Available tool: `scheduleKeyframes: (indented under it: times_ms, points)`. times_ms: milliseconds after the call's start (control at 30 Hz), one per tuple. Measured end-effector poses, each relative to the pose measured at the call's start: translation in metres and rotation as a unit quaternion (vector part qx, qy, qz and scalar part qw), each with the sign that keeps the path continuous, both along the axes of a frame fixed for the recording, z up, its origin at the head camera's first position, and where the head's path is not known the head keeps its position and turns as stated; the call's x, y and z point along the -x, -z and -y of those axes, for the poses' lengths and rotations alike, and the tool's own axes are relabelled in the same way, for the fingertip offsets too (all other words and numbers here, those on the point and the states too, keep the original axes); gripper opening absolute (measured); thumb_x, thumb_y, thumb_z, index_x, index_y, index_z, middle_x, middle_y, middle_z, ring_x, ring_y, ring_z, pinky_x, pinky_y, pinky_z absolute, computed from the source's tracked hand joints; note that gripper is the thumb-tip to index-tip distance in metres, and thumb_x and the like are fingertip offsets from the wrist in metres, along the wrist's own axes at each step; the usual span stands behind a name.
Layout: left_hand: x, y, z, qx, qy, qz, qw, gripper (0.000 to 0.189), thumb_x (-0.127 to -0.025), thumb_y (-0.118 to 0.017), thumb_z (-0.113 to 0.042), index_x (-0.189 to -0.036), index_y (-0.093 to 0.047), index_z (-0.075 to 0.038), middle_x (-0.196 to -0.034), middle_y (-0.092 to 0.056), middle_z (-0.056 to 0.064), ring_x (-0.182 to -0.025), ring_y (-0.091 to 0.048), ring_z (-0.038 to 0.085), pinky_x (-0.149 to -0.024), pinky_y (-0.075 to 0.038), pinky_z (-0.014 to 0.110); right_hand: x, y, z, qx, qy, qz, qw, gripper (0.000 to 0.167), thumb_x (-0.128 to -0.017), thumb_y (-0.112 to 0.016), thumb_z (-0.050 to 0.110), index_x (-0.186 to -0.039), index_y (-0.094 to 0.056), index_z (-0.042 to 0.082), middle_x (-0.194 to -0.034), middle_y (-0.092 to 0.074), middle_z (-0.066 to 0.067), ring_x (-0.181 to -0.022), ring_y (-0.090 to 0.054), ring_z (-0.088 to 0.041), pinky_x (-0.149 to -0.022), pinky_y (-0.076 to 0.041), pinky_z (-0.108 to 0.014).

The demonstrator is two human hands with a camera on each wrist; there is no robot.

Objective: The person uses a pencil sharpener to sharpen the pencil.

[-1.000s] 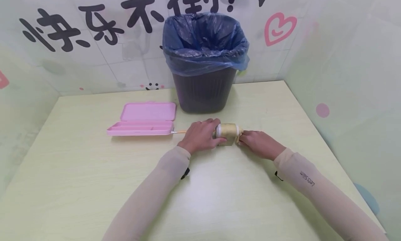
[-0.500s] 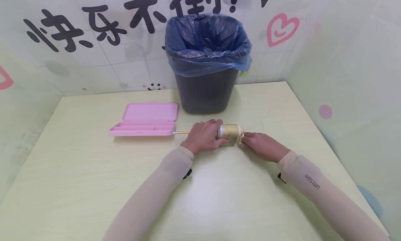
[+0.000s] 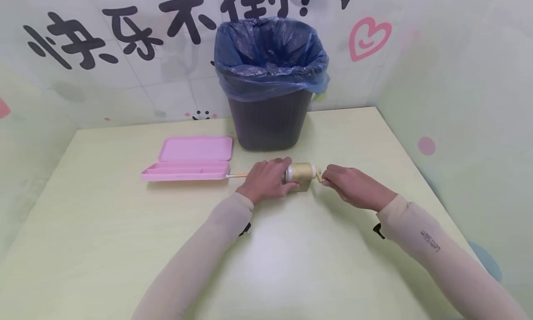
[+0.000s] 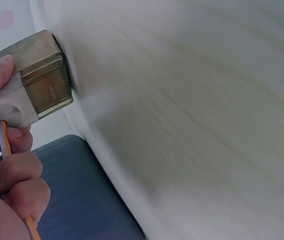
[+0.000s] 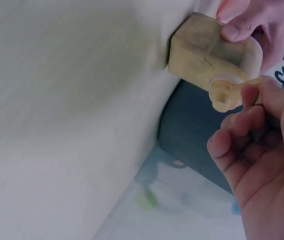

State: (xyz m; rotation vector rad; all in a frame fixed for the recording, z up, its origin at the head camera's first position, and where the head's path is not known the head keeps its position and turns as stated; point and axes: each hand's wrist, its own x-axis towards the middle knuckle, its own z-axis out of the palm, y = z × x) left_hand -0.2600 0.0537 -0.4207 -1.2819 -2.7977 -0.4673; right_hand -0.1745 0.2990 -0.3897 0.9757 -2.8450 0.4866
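A yellowish crank pencil sharpener [image 3: 301,173] stands on the table between my two hands. My left hand [image 3: 265,179] grips its near end, thumb and fingers on the body, while other fingers curl round an orange-striped pencil [image 4: 4,140]. The pencil's tip end sits in the sharpener's round hole, as the left wrist view shows. On the other side my right hand [image 3: 354,185] pinches the end of the crank handle [image 5: 251,82] between thumb and forefinger. Behind the sharpener's smoky window [image 4: 49,90] I cannot make out the contents.
An open pink pencil case [image 3: 187,175] lies to the left, close to the pencil's far end. At the back, against the wall, stands a dark bin [image 3: 270,121] lined with a blue bag [image 3: 270,82]. Walls border the table [image 3: 104,227] behind and at the right.
My right hand, holding the crank handle, has shifted slightly up and to the right as the crank's angle changes. The left hand keeps its grip on the sharpener and pencil.
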Motion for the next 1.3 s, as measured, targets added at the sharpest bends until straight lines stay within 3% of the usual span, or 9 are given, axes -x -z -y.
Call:
scheduleKeyframes:
  times_ms: [200, 633, 900, 1133, 1300]
  points:
    - [0.000, 0.001, -0.001, -0.006, -0.003, -0.004, 1.0000, 0.046, -0.086, -0.071, -0.054, -0.103, -0.053, -0.016, -0.078, -0.054, -0.003, -0.062, -0.052, 0.016, -0.056, -0.042, 0.032, 0.013, -0.006, -0.004, 0.015, 0.004, -0.024, 0.9996, 0.004, -0.099, -0.060, 0.005, -0.095, -0.061, 0.005, -0.081, -0.050, 0.002, -0.066, -0.043, -0.009, -0.064, -0.046, -0.029]
    - [-0.001, 0.004, -0.001, -0.011, 0.000, -0.011, 0.9999, 0.045, -0.087, -0.071, -0.052, -0.102, -0.052, -0.014, -0.076, -0.053, -0.003, -0.060, -0.052, 0.016, -0.054, -0.041, 0.031, 0.044, -0.007, -0.007, 0.015, 0.027, -0.046, 0.9985, 0.005, -0.099, -0.060, 0.005, -0.099, -0.065, 0.003, -0.089, -0.060, -0.006, -0.073, -0.057, -0.017, -0.072, -0.052, -0.036]
    - [-0.001, 0.004, -0.001, -0.010, 0.001, -0.007, 0.9999, 0.044, -0.087, -0.071, -0.051, -0.102, -0.052, -0.014, -0.076, -0.053, -0.003, -0.060, -0.052, 0.016, -0.054, -0.041, 0.031, 0.060, 0.001, -0.004, 0.013, 0.050, -0.025, 0.9983, 0.007, -0.100, -0.058, 0.006, -0.101, -0.064, 0.003, -0.090, -0.061, -0.008, -0.075, -0.059, -0.021, -0.076, -0.052, -0.039]
    - [-0.001, 0.003, 0.000, -0.004, -0.003, -0.003, 1.0000, 0.046, -0.087, -0.071, -0.053, -0.104, -0.053, -0.014, -0.076, -0.053, -0.003, -0.060, -0.052, 0.015, -0.054, -0.041, 0.031, 0.071, 0.020, -0.001, 0.001, 0.059, 0.015, 0.9981, 0.008, -0.098, -0.060, 0.004, -0.103, -0.066, 0.002, -0.093, -0.063, -0.007, -0.084, -0.065, -0.024, -0.081, -0.053, -0.041]
    - [-0.001, 0.003, -0.001, -0.009, -0.002, 0.006, 0.9999, 0.046, -0.087, -0.071, -0.053, -0.104, -0.052, -0.014, -0.076, -0.053, -0.002, -0.059, -0.051, 0.015, -0.053, -0.041, 0.030, 0.072, 0.032, -0.003, -0.014, 0.071, 0.039, 0.9966, 0.008, -0.098, -0.061, 0.003, -0.100, -0.068, 0.003, -0.089, -0.062, -0.005, -0.078, -0.061, -0.021, -0.078, -0.053, -0.039]
